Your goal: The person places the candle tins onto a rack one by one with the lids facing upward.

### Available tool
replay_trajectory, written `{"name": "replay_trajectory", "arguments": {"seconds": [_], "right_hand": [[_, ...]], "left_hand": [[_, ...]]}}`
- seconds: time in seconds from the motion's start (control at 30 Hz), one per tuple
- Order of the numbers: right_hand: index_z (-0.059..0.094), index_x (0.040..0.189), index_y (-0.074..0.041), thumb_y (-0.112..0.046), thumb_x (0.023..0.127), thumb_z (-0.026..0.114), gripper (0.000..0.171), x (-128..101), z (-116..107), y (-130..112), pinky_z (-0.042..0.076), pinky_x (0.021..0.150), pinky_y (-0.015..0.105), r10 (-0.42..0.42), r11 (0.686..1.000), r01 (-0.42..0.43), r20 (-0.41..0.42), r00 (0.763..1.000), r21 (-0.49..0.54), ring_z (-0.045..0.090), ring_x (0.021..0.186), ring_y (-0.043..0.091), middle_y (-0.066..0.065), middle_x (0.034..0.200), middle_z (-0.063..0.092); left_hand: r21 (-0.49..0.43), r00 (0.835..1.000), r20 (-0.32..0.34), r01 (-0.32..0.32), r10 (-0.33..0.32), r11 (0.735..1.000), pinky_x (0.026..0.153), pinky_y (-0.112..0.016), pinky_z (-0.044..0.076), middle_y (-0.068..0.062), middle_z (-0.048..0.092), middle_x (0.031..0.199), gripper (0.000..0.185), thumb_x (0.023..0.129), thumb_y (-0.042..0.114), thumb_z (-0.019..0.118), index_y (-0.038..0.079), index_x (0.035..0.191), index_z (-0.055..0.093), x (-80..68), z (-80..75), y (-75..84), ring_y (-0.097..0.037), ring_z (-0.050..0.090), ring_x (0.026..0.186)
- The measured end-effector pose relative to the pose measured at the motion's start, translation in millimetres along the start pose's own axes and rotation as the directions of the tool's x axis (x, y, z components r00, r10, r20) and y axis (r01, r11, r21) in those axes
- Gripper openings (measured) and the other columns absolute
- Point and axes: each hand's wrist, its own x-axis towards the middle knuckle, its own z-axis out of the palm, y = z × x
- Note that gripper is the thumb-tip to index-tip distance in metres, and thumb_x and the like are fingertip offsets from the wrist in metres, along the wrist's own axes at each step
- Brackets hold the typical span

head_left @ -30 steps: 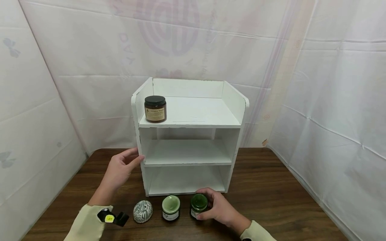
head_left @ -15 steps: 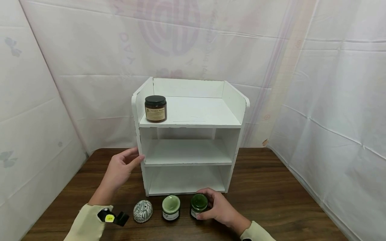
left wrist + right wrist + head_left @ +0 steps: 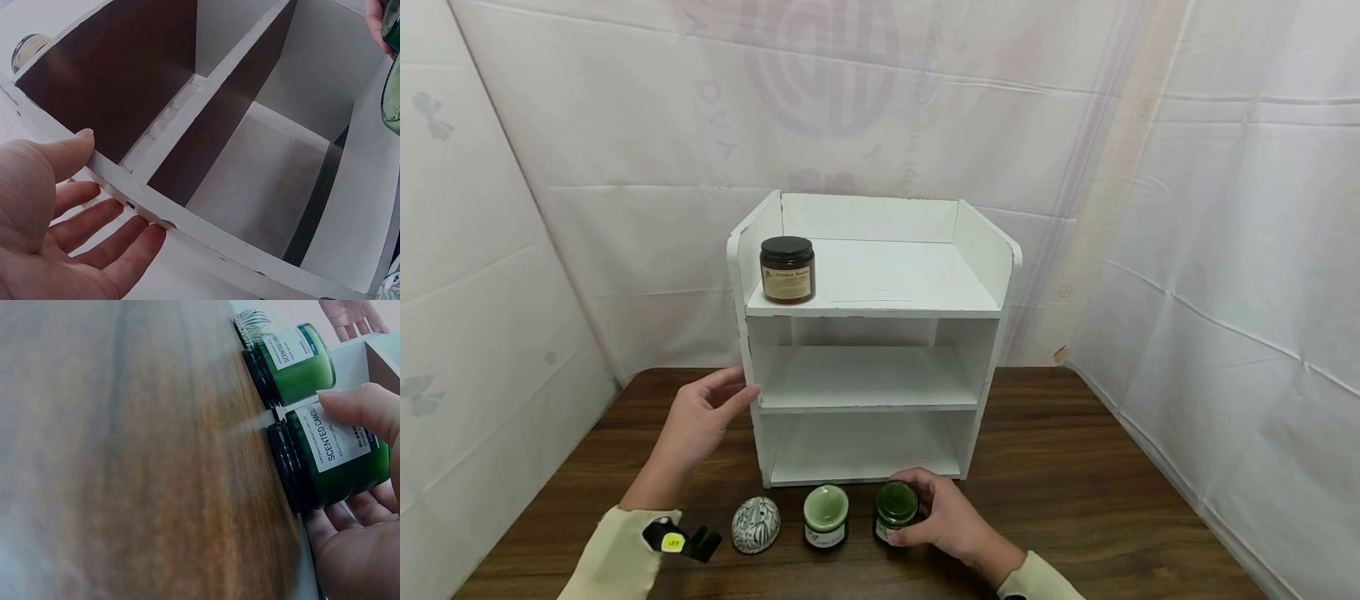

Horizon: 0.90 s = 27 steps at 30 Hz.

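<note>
My right hand (image 3: 951, 518) holds a green glass scented candle (image 3: 895, 502) at the front of the table, thumb across its white label and fingers behind. In the right wrist view that candle stands upside down, its black lid (image 3: 287, 469) against the wood. A paler green scented candle (image 3: 825, 510) is inverted the same way to its left. Farther left lies an oval, domed piece with a black-and-white leaf pattern (image 3: 756, 525). My left hand (image 3: 696, 421) grips the left side panel of a white shelf unit (image 3: 868, 315), thumb on the front edge, fingers along the outside.
On the top shelf, at the left front corner, sits a brown jar (image 3: 787, 271) with a black lid and cream label. The shelf unit's two lower levels face forward, behind the candles. White cloth (image 3: 655, 183) hangs around the dark wooden table (image 3: 1060, 483).
</note>
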Motion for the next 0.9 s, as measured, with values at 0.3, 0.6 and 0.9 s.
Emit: {"name": "replay_trajectory", "arguments": {"seconds": [0.3, 0.6, 0.9], "right_hand": [[0.058, 0.134, 0.001, -0.001, 0.077, 0.088, 0.064, -1.3, 1.3, -1.0, 0.05, 0.097, 0.02, -0.002, 1.0, 0.002, -0.007, 1.0, -0.015, 0.065, 0.117, 0.016, 0.015, 0.129, 0.066], [0.057, 0.135, 0.002, -0.001, 0.077, 0.088, 0.065, -1.0, 1.6, -2.1, 0.05, 0.097, 0.021, -0.006, 1.0, 0.006, -0.002, 1.0, -0.005, 0.065, 0.116, 0.015, 0.016, 0.129, 0.066], [0.06, 0.132, 0.0, -0.002, 0.077, 0.088, 0.062, -1.9, 1.7, -6.6, 0.05, 0.097, 0.021, -0.021, 0.999, 0.02, -0.013, 1.0, -0.03, 0.066, 0.115, 0.015, 0.016, 0.127, 0.067]], "left_hand": [[0.001, 1.0, 0.003, 0.005, -0.005, 1.0, 0.091, -0.023, 0.051, -0.013, 0.063, 0.141, 0.065, 0.098, 0.051, 0.065, 0.012, 0.149, 0.054, 0.3, 0.0, -0.1, -0.019, 0.061, 0.122], [0.001, 1.0, 0.0, 0.002, -0.002, 1.0, 0.095, -0.031, 0.053, -0.014, 0.063, 0.142, 0.064, 0.099, 0.05, 0.064, 0.012, 0.149, 0.053, 0.2, 0.9, 0.2, -0.027, 0.06, 0.126], [0.002, 1.0, -0.002, 0.004, -0.004, 1.0, 0.1, -0.045, 0.052, -0.015, 0.063, 0.142, 0.065, 0.099, 0.051, 0.064, 0.011, 0.149, 0.053, -0.3, 1.0, 1.1, -0.031, 0.06, 0.128]]}}
